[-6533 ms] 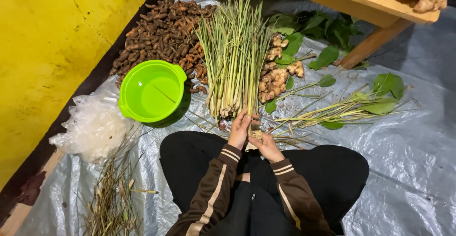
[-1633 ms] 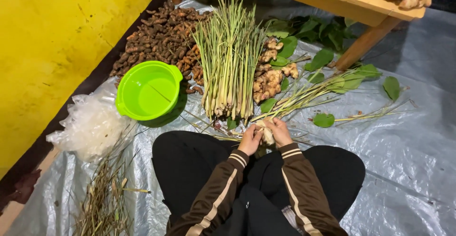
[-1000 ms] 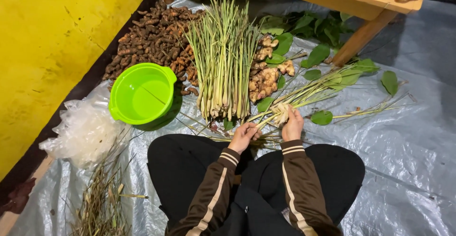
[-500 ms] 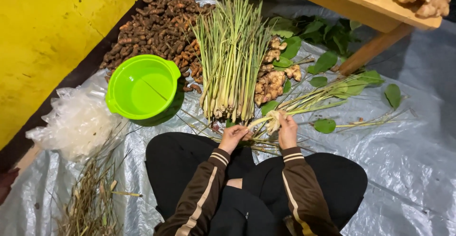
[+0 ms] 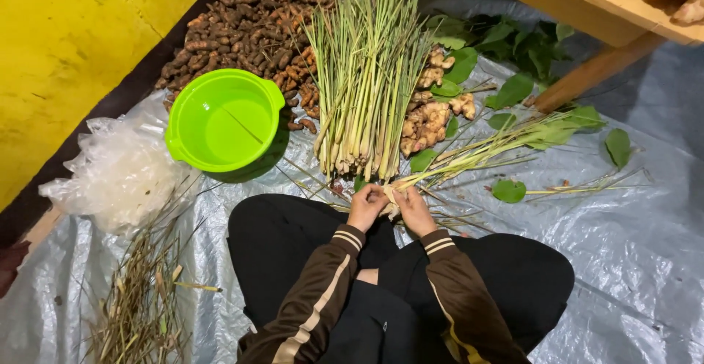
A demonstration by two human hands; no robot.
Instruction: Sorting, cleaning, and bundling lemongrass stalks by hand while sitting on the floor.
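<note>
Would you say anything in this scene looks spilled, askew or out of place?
Mostly tidy. Only a few loose green leaves and thin stalks lie scattered on the plastic sheet, apart from the lemongrass bundle. The green basin sits upright.

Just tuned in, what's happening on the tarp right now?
A person sits cross-legged on a grey tarp. The left hand and right hand meet at the pale root end of a small lemongrass bunch whose leaves trail off to the right. Ahead lies a larger lemongrass pile, with ginger beside it, brown roots behind a green basin, and dry trimmings at the left.
</note>
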